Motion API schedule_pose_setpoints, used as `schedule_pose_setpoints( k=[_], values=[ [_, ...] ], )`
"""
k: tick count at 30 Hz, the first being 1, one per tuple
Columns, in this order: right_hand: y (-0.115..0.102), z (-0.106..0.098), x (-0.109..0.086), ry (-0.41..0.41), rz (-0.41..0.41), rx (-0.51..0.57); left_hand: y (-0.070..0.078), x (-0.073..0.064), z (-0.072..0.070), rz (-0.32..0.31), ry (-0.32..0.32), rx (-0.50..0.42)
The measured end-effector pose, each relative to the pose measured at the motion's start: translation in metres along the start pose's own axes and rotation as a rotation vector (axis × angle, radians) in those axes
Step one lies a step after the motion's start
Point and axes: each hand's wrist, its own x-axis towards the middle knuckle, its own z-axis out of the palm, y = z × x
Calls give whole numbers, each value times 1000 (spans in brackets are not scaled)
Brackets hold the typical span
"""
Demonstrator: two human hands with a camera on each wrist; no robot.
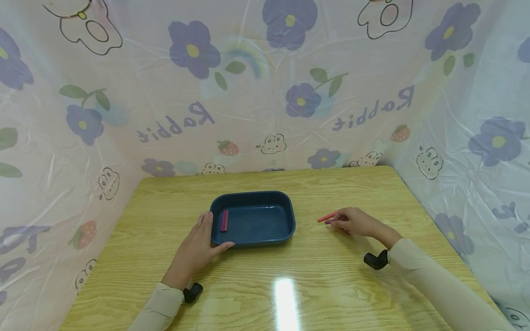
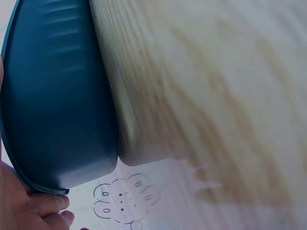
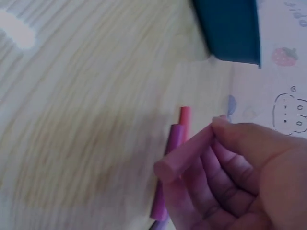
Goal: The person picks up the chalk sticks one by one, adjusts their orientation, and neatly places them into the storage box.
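Observation:
A dark blue rectangular tray (image 1: 256,241) stands on the wooden table. My left hand (image 1: 196,246) rests at its near left corner, fingers extended along the left side and thumb by the front rim. Inside, against the left end, lie a purple stick (image 1: 223,221) and a pinkish stick (image 1: 226,221) side by side. To the right of the tray, my right hand (image 1: 356,221) pinches a short pink cylindrical stick (image 3: 184,155) between thumb and fingers. Beneath it on the table are a purple stick (image 3: 173,139) and a red stick (image 3: 185,115), with another purple end (image 3: 159,224) partly hidden.
The wooden table (image 1: 256,271) ends at a patterned curtain (image 1: 248,105) behind, and similar cloth hangs at both sides. A black wrist mount (image 1: 376,260) sits on the right wrist and another black mount (image 1: 192,293) on the left.

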Motion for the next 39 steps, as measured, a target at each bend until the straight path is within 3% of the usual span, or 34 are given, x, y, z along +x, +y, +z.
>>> schedule_pose_setpoints(
  k=[8,20,27,39],
  values=[
    [-7,-6,4,1,21,208,0,0,1,0,6,11],
    [-25,-11,7,5,-4,388,-1,-1,3,7,24,20],
    [-39,-8,15,17,53,484,-2,-1,4,1,14,16],
    [-69,0,26,57,115,502,-1,-1,4,-5,9,20]
  ],
)
